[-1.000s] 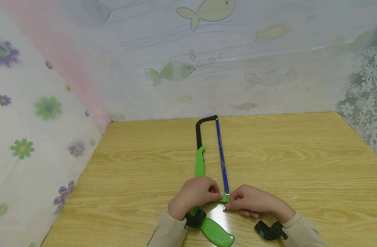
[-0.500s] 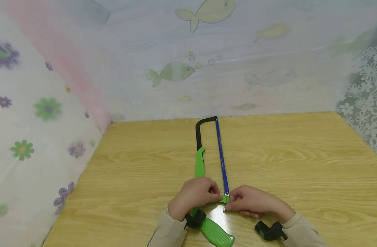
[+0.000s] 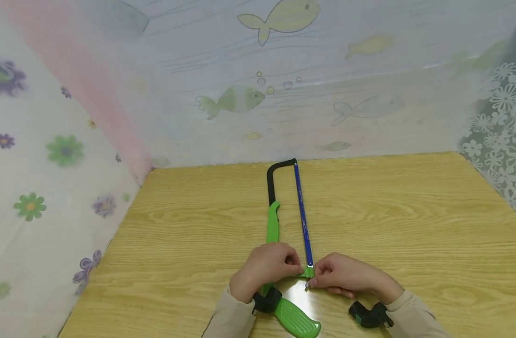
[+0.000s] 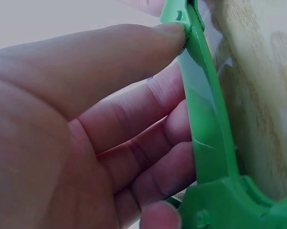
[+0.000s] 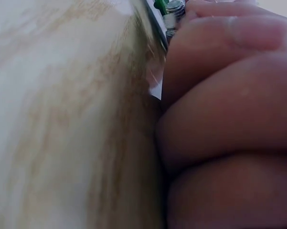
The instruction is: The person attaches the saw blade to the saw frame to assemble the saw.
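A hacksaw lies flat on the table, with a green frame (image 3: 273,225), a black bent front bar (image 3: 271,185) and a blue blade (image 3: 302,213). My left hand (image 3: 268,265) holds the green crosspiece (image 4: 205,114) near the blade's lower end, thumb pressed on its end and fingers curled against its side. Just right of it, my right hand (image 3: 346,274) pinches a small metal nut (image 3: 307,285), its exact shape mostly hidden by the fingers. The right wrist view shows a threaded metal screw (image 5: 174,7) at the fingertips. Below my left wrist sticks out the ribbed green handle (image 3: 297,319).
The wood-grain table (image 3: 198,211) reaches back to a fish-printed curtain (image 3: 224,131), close behind the hacksaw's front end. A flower-printed sheet (image 3: 50,188) hangs at the left. Black wrist cameras (image 3: 369,314) sit on both wrists.
The small metal piece at my right fingertips shows at a slightly different angle. Both hands and the hacksaw stay in place.
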`<state>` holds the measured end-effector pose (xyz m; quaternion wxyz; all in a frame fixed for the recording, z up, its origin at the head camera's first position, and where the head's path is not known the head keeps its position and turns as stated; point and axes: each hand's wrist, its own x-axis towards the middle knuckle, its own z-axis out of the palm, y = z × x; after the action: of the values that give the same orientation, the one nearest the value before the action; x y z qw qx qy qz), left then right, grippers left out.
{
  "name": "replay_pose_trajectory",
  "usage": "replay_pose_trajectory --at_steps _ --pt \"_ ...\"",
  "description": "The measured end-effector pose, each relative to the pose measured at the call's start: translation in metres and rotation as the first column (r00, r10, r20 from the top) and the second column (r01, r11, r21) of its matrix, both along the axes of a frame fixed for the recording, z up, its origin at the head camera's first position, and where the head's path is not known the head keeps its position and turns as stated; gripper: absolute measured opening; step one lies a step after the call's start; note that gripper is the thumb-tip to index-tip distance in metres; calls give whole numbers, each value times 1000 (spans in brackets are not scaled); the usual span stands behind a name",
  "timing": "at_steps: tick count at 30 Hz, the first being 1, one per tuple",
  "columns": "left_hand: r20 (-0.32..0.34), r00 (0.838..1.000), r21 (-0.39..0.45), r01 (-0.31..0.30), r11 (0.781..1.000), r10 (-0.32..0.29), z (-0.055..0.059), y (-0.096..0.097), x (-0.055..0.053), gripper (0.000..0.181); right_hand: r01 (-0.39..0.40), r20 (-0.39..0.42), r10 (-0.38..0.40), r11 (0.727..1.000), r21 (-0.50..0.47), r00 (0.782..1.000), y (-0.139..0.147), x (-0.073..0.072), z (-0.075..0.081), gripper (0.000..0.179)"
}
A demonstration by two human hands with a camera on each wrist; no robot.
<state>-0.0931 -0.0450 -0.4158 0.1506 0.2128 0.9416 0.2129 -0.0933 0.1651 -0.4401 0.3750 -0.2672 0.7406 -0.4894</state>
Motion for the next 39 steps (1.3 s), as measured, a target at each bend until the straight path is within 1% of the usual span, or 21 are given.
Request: replay_pose_trajectory --at_steps 7,12,19,26,32,39 --pt "9 1000 6 -4 1000 4 1 0 0 12 5 21 -5 1000 3 1000 -1 0 2 34" --pt "14 1000 7 -6 1000 5 2 0 0 12 6 20 -6 1000 4 1000 -1 0 1 35" --pt "-5 1000 -10 0 1000 0 1 0 1 13 4 19 -4 1000 13 1000 1 -1 -1 34" --pt "-7 1000 -8 0 1000 0 3 0 2 14 -1 9 1 1000 19 1000 -1 -2 -2 32" --pt "6 1000 5 -3 1000 3 2 -1 2 14 -19 2 19 1000 18 1000 0 -3 -1 31" --pt "10 1000 9 -9 1000 8 2 0 1 12 -21 3 21 1000 19 1000 -1 -3 -1 30"
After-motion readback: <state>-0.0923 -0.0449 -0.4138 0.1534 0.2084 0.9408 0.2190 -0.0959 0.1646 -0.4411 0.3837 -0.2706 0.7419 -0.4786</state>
